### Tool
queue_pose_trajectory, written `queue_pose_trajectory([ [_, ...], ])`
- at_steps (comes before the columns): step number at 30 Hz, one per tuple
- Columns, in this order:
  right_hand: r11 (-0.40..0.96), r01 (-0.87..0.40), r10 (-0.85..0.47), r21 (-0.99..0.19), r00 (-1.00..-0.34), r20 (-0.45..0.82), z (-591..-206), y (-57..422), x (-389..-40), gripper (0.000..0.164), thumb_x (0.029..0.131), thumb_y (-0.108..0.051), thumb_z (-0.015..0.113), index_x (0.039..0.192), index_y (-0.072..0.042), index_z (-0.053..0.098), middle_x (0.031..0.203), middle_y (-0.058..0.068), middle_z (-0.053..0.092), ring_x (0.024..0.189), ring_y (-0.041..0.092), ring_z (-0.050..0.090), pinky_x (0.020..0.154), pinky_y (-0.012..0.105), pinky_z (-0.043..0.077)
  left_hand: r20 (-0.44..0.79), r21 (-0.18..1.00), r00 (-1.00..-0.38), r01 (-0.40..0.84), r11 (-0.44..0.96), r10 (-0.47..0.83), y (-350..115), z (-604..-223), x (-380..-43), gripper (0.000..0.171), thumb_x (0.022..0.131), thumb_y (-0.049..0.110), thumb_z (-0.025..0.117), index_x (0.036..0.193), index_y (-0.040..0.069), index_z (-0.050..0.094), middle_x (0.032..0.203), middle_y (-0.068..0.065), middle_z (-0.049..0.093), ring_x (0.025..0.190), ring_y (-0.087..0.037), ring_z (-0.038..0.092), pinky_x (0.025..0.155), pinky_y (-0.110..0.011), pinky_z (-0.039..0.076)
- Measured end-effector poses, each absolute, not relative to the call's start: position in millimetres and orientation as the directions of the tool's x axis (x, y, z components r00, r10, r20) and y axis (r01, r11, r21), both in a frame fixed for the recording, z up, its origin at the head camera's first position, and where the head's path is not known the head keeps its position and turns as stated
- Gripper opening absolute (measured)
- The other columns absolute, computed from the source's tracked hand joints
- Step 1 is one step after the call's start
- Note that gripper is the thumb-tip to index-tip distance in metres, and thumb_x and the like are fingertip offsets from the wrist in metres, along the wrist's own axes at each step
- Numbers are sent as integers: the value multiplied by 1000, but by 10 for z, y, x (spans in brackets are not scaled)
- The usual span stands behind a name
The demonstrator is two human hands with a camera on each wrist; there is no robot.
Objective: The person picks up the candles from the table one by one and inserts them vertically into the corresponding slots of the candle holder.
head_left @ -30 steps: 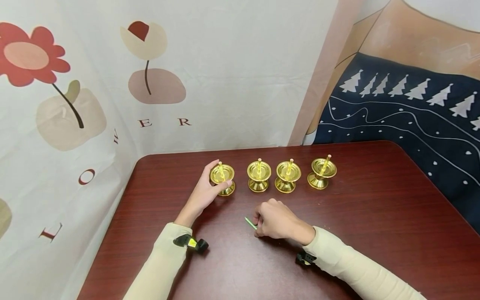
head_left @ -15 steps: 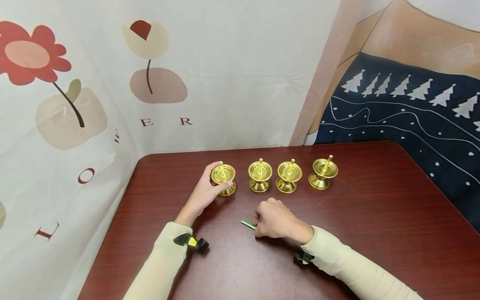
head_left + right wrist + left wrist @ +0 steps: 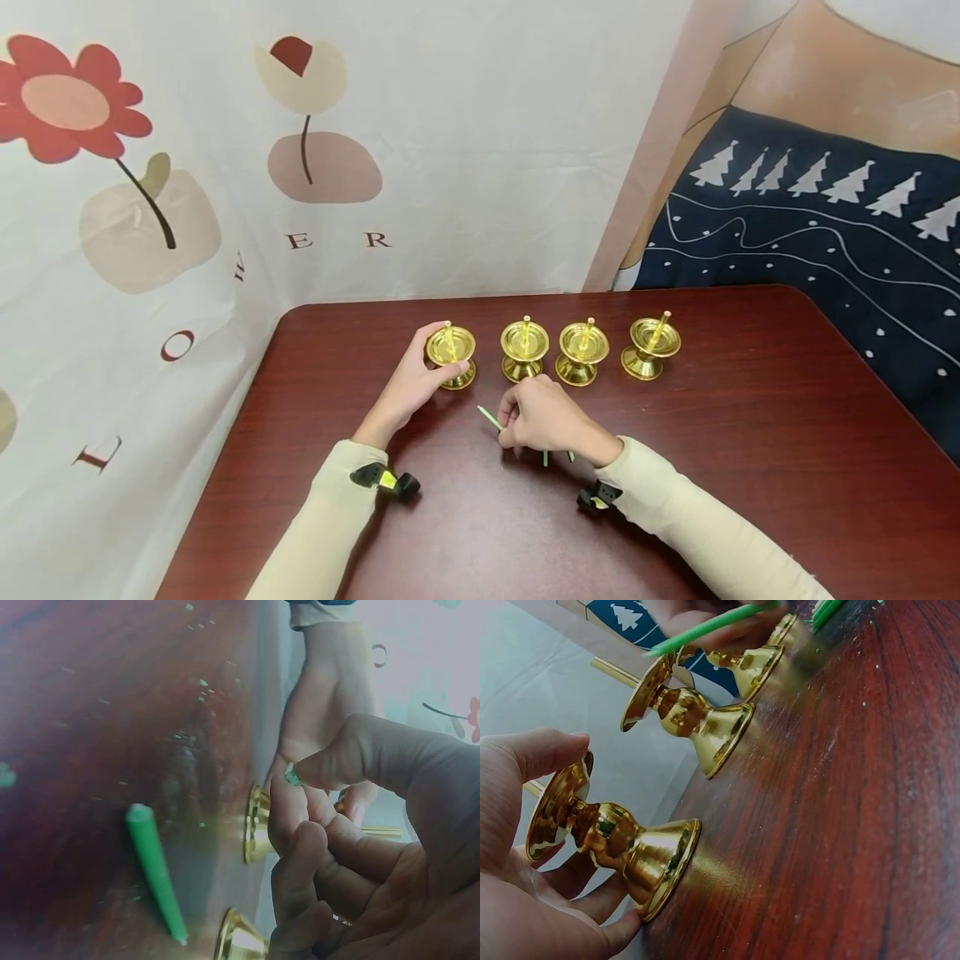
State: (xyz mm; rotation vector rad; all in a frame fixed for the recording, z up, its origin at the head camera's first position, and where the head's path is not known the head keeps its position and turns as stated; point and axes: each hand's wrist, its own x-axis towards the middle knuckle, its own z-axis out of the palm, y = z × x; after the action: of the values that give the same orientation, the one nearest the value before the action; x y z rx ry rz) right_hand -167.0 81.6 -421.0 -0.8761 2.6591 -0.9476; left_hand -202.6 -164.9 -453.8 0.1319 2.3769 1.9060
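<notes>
My left hand [image 3: 408, 385] grips the leftmost gold candle holder [image 3: 611, 832], thumb over the dish's rim and fingers around its far side. The holder's foot stands on the table. In my right hand [image 3: 546, 415], thumb and fingertips pinch a thin green candle [image 3: 489, 417] by one end. Its pale tip points left toward the held holder, and in the left wrist view it shows above the table. Another green candle [image 3: 157, 874] lies on the tabletop, seen close in the right wrist view. The right hand partly covers the loose candles in the head view.
Three more gold holders stand in a row to the right: one near the middle [image 3: 522, 367], another beside it [image 3: 576, 372], and the last [image 3: 642, 363] farther right. Each has an upright tube. Green crumbs [image 3: 202, 684] dot the dark red table [image 3: 750, 433]. Printed cloth [image 3: 487, 167] hangs behind.
My right hand has lifted the green candle and moved slightly up and left, uncovering other candle ends beneath it. The left hand keeps its hold on the leftmost candle holder.
</notes>
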Motion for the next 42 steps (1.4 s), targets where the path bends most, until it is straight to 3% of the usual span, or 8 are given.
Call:
queue_pose_trajectory([
  [8, 599, -451, -563, -662, -825, 53, -4110, 722, -1794, 15, 75, -9, 85, 74, -20, 75, 61, -18, 65, 61, 0, 63, 67, 27, 53, -13, 978, -992, 14, 210, 126, -1629, -4509, -2015, 81, 97, 11, 82, 165, 8, 39, 150, -23, 54, 132, -33, 59, 103, -35, 50],
  [18, 530, -451, -516, -718, -843, 149, -3995, 591, -1927, 8, 75, -9, 79, 77, -16, 75, 69, -14, 68, 66, 3, 61, 69, 25, 51, 0, 986, -990, 24, 165, 144, -1606, -4502, -1978, 77, 97, 1, 76, 164, 3, 37, 151, -25, 53, 130, -34, 60, 96, -22, 51],
  [26, 471, -414, -436, -779, -877, 202, -3950, 478, -1963, 6, 79, -8, 80, 82, -12, 76, 74, -8, 71, 70, 7, 65, 70, 24, 54, -1, 988, -987, 25, 153, 163, -1601, -4502, -1973, 76, 97, -1, 74, 163, 2, 37, 150, -27, 52, 126, -33, 61, 90, -21, 54],
  [31, 428, -450, -380, -783, -876, 296, -3917, 430, -2014, 5, 81, -9, 80, 85, -9, 77, 75, -6, 72, 69, 7, 66, 73, 31, 56, 4, 991, -984, 27, 131, 175, -1602, -4502, -1971, 76, 98, -1, 74, 164, 1, 36, 154, -26, 50, 133, -33, 57, 96, -21, 52],
  [33, 436, -484, -358, -759, -867, 346, -3902, 411, -2043, 5, 80, -10, 79, 85, -10, 78, 72, -7, 70, 66, 7, 63, 82, 35, 54, 8, 992, -984, 30, 124, 177, -1604, -4509, -1975, 75, 99, 0, 76, 163, 0, 36, 155, -25, 49, 136, -33, 56, 99, -22, 51],
  [36, 452, -514, -325, -729, -856, 402, -3883, 383, -2090, 5, 81, -14, 77, 86, -13, 79, 67, -10, 65, 62, 6, 58, 77, 36, 51, 7, 991, -985, 30, 128, 174, -1605, -4517, -1980, 76, 99, 4, 78, 162, 0, 36, 154, -25, 50, 135, -34, 57, 99, -23, 52],
  [40, 437, -530, -292, -726, -848, 443, -3866, 345, -2142, 5, 86, -16, 77, 88, -13, 81, 66, -10, 62, 61, 6, 54, 60, 29, 44, -1, 991, -985, 23, 135, 173, -1596, -4509, -1977, 76, 98, 7, 80, 161, 2, 37, 150, -24, 53, 130, -34, 61, 95, -25, 53],
  [42, 423, -542, -286, -727, -841, 460, -3864, 328, -2165, 4, 90, -15, 78, 89, -11, 80, 67, -8, 62, 61, 7, 54, 58, 26, 42, 1, 991, -984, 25, 135, 176, -1592, -4513, -1979, 76, 98, 7, 80, 161, 3, 38, 150, -23, 53, 129, -33, 62, 96, -26, 53],
])
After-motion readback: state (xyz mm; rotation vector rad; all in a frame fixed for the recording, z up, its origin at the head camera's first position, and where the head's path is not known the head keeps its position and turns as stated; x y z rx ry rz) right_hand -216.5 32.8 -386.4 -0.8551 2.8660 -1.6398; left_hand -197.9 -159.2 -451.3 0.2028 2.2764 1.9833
